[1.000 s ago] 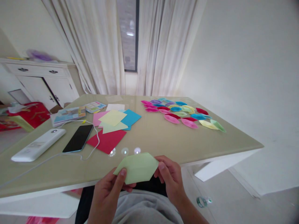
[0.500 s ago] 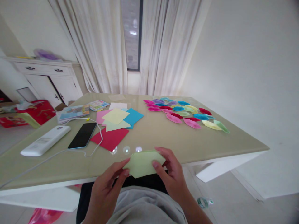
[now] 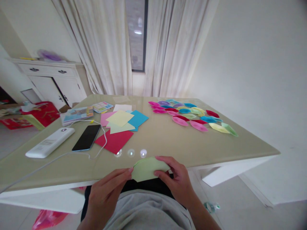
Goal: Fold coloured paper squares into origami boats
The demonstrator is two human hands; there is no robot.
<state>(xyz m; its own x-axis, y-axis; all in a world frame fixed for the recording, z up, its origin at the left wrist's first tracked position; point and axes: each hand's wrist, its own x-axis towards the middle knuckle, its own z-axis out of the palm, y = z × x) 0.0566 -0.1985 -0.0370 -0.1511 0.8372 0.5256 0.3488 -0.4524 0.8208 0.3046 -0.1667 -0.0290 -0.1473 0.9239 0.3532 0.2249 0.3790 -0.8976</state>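
A folded light green paper [image 3: 148,170] is held over the table's near edge, its upper outline slightly curved. My left hand [image 3: 107,187] pinches its left end, with the fingers closed together. Around its right end my right hand [image 3: 176,177] is closed, the thumb on the front face and the fingers behind. Ahead and to the left lie square paper sheets: a red sheet [image 3: 115,141], a pale yellow sheet [image 3: 120,118] and a blue sheet [image 3: 139,119]. Several folded paper pieces [image 3: 198,125], pointed at both ends, lie in rows to the right.
A black phone [image 3: 86,137], a white power bank [image 3: 50,142] and a white cable [image 3: 57,163] rest on the left of the table. Booklets [image 3: 76,115] lie behind them. A plastic bottle [image 3: 209,207] is on the floor at right.
The green paper's top edge has become more rounded. My left fingers have moved from its lower left to its upper left corner. The view has shifted slightly.
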